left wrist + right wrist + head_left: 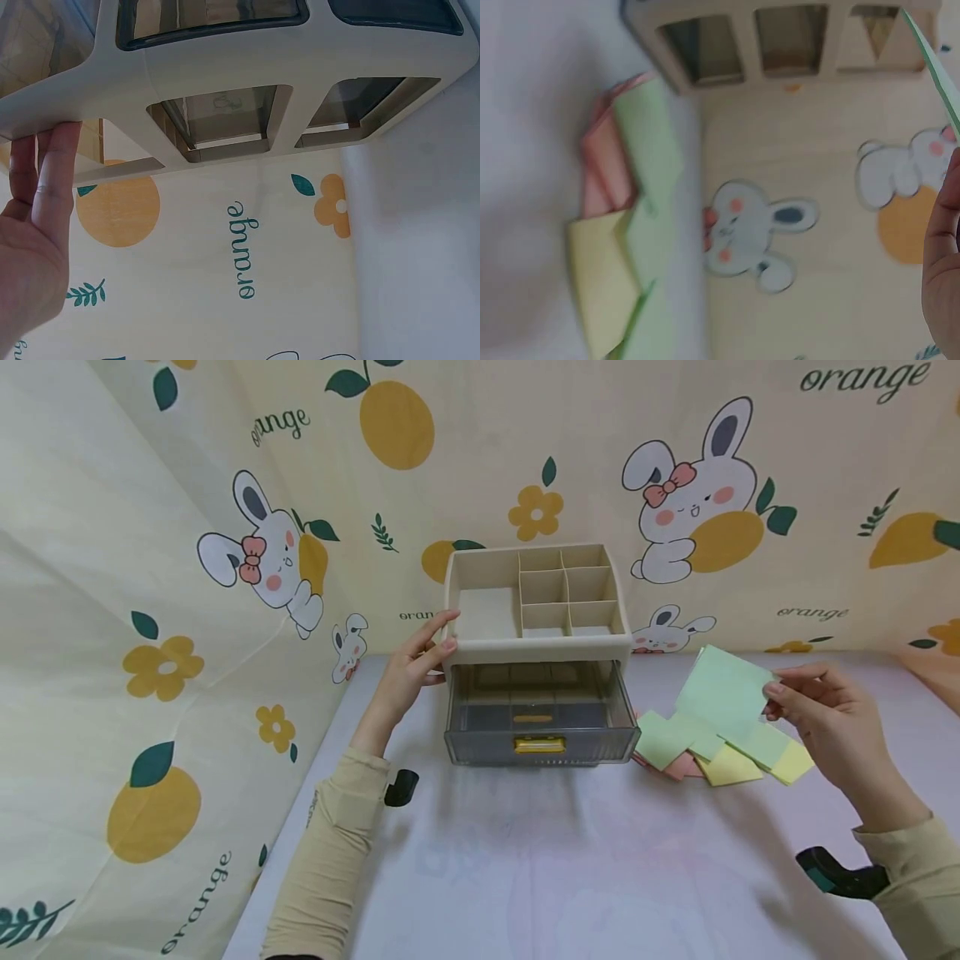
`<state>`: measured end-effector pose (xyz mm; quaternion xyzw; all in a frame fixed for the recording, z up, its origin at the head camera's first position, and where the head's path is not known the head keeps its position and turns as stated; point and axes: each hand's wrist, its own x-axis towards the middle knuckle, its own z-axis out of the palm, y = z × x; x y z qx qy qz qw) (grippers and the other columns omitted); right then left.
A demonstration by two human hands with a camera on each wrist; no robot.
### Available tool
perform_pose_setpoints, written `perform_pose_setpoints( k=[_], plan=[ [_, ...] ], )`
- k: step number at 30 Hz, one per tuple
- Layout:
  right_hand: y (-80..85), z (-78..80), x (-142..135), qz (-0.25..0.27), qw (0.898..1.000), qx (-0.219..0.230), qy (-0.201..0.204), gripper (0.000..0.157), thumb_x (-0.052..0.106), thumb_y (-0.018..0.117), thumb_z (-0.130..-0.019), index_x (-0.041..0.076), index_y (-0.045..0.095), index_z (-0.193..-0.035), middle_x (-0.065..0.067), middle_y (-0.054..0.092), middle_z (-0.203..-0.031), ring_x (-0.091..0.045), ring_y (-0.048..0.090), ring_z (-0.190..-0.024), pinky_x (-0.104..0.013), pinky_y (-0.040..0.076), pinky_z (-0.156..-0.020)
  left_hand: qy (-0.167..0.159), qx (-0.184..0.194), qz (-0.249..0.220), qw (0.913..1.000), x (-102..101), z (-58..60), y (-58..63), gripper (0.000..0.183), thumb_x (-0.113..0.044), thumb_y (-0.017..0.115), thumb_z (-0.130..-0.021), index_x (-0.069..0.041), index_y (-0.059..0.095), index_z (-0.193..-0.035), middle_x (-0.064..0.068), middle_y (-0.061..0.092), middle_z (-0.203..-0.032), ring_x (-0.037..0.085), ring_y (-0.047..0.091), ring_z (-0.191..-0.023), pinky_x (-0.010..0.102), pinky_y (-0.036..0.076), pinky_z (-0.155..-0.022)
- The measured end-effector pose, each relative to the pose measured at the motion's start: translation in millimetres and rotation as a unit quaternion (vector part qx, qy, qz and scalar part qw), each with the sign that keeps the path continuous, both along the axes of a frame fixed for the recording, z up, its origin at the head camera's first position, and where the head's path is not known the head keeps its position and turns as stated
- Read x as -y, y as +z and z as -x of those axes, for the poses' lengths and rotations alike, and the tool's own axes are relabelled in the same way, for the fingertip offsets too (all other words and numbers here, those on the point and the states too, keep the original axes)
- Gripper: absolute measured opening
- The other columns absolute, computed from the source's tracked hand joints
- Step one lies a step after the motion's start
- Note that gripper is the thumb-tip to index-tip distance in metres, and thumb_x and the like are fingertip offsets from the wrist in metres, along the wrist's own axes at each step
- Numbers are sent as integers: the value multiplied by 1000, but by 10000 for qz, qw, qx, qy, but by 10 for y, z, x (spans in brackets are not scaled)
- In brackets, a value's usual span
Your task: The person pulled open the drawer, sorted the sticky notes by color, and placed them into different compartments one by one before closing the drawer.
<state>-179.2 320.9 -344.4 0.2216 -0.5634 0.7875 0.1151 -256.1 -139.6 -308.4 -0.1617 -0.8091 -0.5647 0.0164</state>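
A cream desktop organizer stands at the back of the table, its smoky see-through drawer with a gold handle pulled out toward me. My left hand rests against the organizer's left side; in the left wrist view, its straight fingers touch the cream wall. To the right, my right hand pinches a light green sticky note between thumb and fingers, held up above other notes. In the right wrist view only the edge of the held note shows.
Pink, yellow and green sticky notes lie overlapping on the table right of the organizer. Open-topped compartments fill the organizer's top. A patterned cloth with rabbits and oranges hangs right behind it. The white tabletop stretches in front.
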Motion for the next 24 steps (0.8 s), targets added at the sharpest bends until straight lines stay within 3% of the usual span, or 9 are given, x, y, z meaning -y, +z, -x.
perform_pose_setpoints(
  k=[5, 15, 24],
  plan=[
    [164, 17, 123, 237, 9986, -439, 162, 28, -24, 38, -86, -13, 55, -106, -13, 67, -92, -20, 61, -70, -21, 53, -66, -3, 9, -26, 10000, 3, -2, 9, 42, -39, 49, -94, -45, 43, -134, 14, 51, -108, 28, 59, -94, 48, 52, -85],
    [416, 43, 447, 982, 9908, -824, 430, 26, -25, 37, -86, -19, 51, -107, -20, 67, -96, -25, 60, -73, -25, 54, -69, -15, 9, -25, 10000, 3, 0, 18, 41, -38, 50, -94, -44, 43, -134, 14, 52, -107, 28, 60, -93, 48, 52, -85],
    [574, 156, 848, 805, 9901, -992, 584, 23, -24, 41, -85, -18, 55, -102, -18, 69, -90, -24, 60, -68, -25, 54, -65, -77, -7, -145, 9999, 15, 19, -7, 42, -36, 50, -94, -42, 44, -135, 16, 54, -107, 29, 61, -95, 49, 52, -85]
  ],
)
